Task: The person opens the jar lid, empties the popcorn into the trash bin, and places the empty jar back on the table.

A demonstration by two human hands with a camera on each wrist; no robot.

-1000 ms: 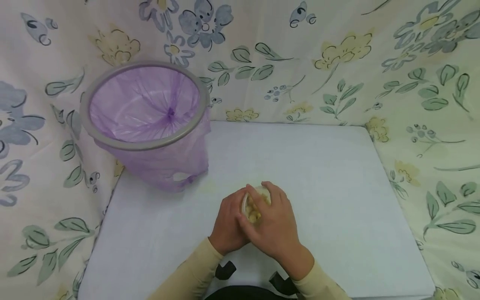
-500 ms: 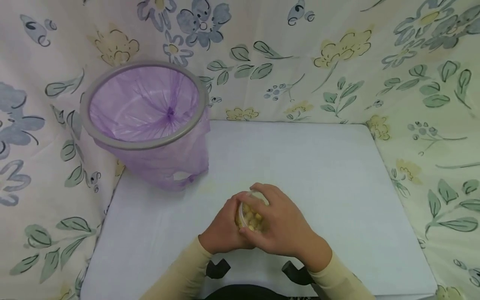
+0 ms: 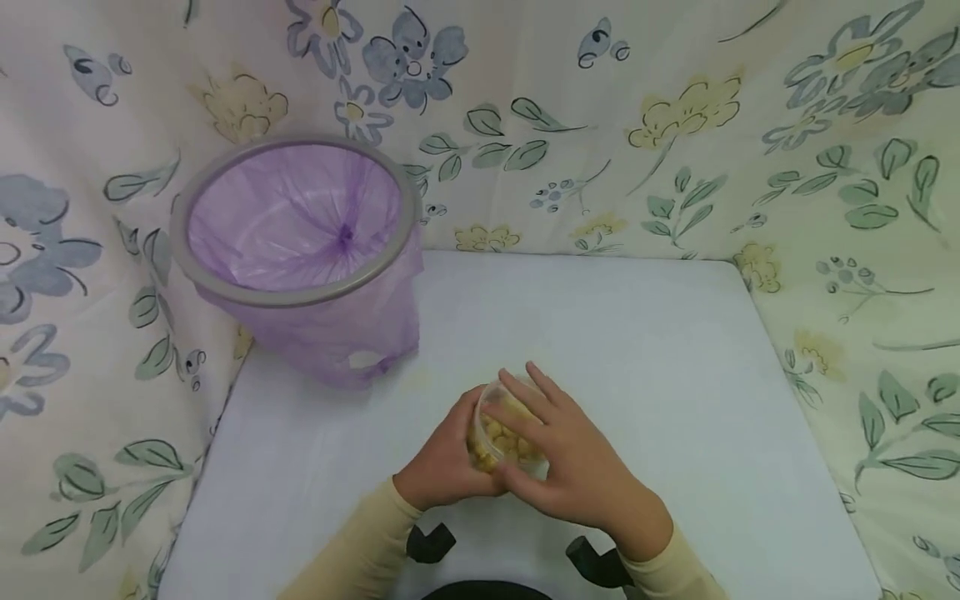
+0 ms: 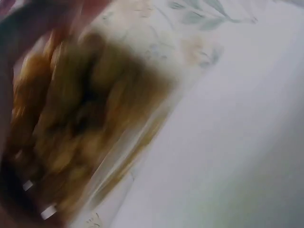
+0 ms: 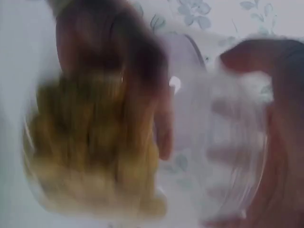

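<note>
A clear plastic jar (image 3: 504,442) of yellow-brown pieces is held between both hands above the white table (image 3: 660,375). My left hand (image 3: 453,458) grips the jar's side; its fingers (image 5: 164,123) lie across the filled part in the right wrist view. Around the jar's clear, lid-like end (image 5: 232,147) my right hand (image 3: 573,458) spreads its thumb and fingers, some of them showing through the plastic. Whether that end is separate from the jar, I cannot tell. Pieces (image 4: 80,123) fill the blurred left wrist view. The jar's underside is hidden in the head view.
At the back left stands a bin (image 3: 307,333) with a grey rim and a purple liner bag. Flowered cloth (image 3: 645,142) hangs behind and beside the table. Dark strap ends (image 3: 431,543) show near the front edge.
My right hand has turned and shifted slightly right, its fingers now straighter and more spread. More of the jar and its pieces shows between the hands. My left hand keeps its grip.
</note>
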